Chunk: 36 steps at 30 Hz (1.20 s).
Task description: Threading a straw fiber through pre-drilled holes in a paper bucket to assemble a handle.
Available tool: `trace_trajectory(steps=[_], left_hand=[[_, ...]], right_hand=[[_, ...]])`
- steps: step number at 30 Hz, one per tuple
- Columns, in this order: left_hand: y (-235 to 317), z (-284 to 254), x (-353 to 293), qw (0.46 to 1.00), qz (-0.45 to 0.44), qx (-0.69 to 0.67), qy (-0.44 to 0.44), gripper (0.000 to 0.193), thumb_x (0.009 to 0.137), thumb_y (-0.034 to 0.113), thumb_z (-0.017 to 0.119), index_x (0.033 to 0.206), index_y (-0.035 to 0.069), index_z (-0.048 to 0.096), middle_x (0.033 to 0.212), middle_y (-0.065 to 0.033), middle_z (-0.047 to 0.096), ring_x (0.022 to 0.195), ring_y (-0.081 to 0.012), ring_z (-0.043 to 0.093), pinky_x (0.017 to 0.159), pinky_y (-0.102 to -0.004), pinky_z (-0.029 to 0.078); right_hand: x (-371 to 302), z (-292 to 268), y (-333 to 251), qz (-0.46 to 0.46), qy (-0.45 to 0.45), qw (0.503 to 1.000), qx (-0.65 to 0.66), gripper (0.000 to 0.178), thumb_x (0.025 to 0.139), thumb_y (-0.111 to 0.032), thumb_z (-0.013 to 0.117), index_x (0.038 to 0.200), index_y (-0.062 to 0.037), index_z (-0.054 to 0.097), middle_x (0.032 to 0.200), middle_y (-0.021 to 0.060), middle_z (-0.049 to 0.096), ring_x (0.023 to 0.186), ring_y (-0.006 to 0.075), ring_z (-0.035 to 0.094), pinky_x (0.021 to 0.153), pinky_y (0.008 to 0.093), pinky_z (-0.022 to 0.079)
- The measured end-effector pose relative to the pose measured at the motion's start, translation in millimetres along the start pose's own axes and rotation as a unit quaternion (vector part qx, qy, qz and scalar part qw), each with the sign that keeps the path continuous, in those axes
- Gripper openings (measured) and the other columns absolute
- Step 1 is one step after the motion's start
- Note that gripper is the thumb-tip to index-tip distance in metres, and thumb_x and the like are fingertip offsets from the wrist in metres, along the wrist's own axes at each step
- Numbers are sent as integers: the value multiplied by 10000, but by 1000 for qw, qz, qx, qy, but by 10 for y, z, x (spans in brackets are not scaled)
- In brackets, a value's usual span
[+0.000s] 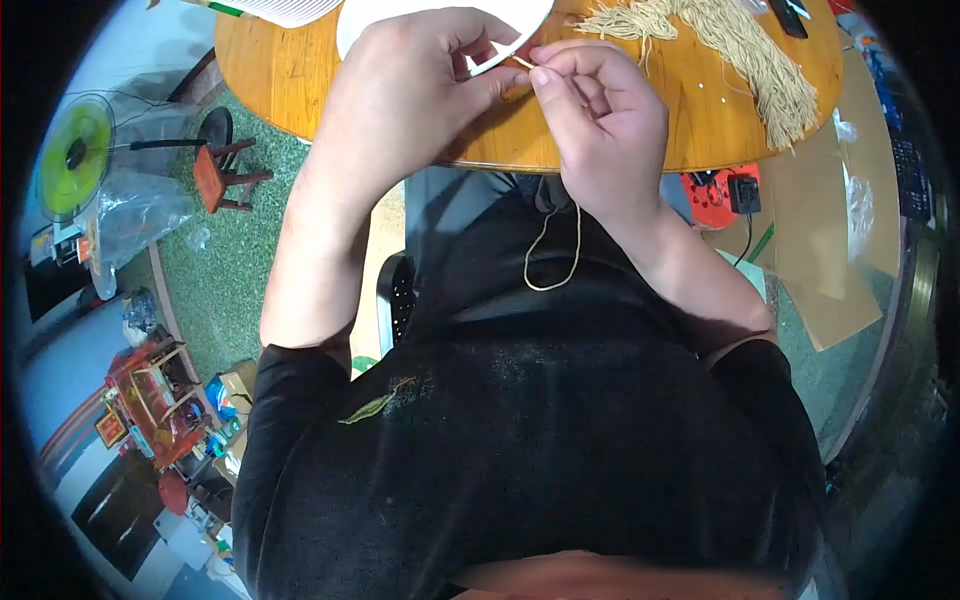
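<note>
My left hand [415, 95] is closed on the rim of a white round plate-like piece [366, 20] at the table's near side; the far part of this piece is cut off by the top edge. Close beside it, the thumb and forefinger of my right hand [612, 120] pinch a beige yarn strand [550, 288] near the rim. From the right hand the strand hangs down in a loose loop over my lap. Whether the yarn passes through or around the rim is too small to tell.
Beige yarn bundles [765, 75] lie on the right of the round wooden table [290, 75], near small white bits and a dark object [788, 18]. A red box-like item [708, 200] and cardboard [840, 220] sit lower right. Left are a green fan [76, 155] and a stool [212, 180].
</note>
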<state>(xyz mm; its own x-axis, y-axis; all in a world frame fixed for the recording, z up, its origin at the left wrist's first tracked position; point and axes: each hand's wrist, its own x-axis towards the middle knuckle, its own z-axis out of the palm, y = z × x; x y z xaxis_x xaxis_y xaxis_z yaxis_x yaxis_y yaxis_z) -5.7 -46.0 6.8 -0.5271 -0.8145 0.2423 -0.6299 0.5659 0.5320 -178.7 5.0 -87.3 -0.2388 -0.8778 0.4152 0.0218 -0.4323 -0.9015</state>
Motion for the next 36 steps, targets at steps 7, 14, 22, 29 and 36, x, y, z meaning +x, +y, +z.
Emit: trace_trajectory(steps=[7,14,22,29,36], left_hand=[[340,-133,134,994,-74,-49,-67,208,922,92,821,1082,-24,758,881,-175,729,746,-229,677,701,-354,535],[381,-147,156,993,-75,-52,-75,212,911,107,837,1025,-52,753,819,-164,728,718,-228,675,672,-361,539],[373,-330,228,974,-82,-145,-155,252,1048,25,643,1264,-103,674,922,-124,756,863,-169,709,758,-322,567],[342,-396,503,956,-107,-11,-272,148,1008,11,674,1129,-46,737,911,-155,756,849,-207,705,786,-354,560],[248,-306,495,968,-58,-3,-242,92,953,46,749,1025,-10,759,885,-136,760,814,-231,704,755,-368,553]], right_hand=[[-3,-43,50,5,-1,999,48,33,1013,32,692,1043,25,680,1120,94,724,1006,117,718,899,257,567],[-5,-53,119,34,-16,995,92,44,1052,47,651,1092,44,669,1124,94,728,1022,100,712,936,232,550],[37,-70,41,34,-24,999,17,53,1048,27,682,1078,67,695,1058,68,729,979,88,709,894,217,545],[51,-95,75,-22,-24,995,-94,60,1039,13,708,1049,71,716,1046,56,717,970,86,712,873,220,554],[77,-72,112,-25,36,996,-74,96,960,-78,814,964,9,773,842,82,732,756,156,723,699,280,567]])
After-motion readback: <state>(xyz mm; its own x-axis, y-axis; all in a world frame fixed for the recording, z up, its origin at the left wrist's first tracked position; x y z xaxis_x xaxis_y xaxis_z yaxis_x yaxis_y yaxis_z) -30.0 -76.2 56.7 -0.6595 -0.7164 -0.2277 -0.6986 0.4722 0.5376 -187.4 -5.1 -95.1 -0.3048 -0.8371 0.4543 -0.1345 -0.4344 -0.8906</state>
